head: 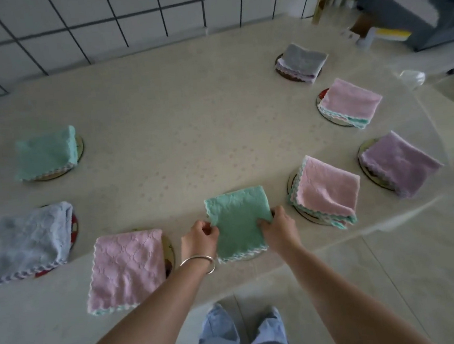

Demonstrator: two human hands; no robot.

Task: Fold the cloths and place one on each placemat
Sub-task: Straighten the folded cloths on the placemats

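Now: both hands pinch the green cloth (239,220), left hand (199,239) and right hand (278,229) at opposite side edges | cloth lies on nearest placemat (249,257) | square it, centre it, then release.

1. Counter (176,115): cream cover with faint pinkish dots.
2. Green cloth (237,220), white scalloped hem.
3. Pink cloth (127,267), embossed diamond pattern.
4. Blue cloth (31,240); purple cloth (398,163); grey cloth (303,57).
5. Wall (94,15): white tiles, dark grout.
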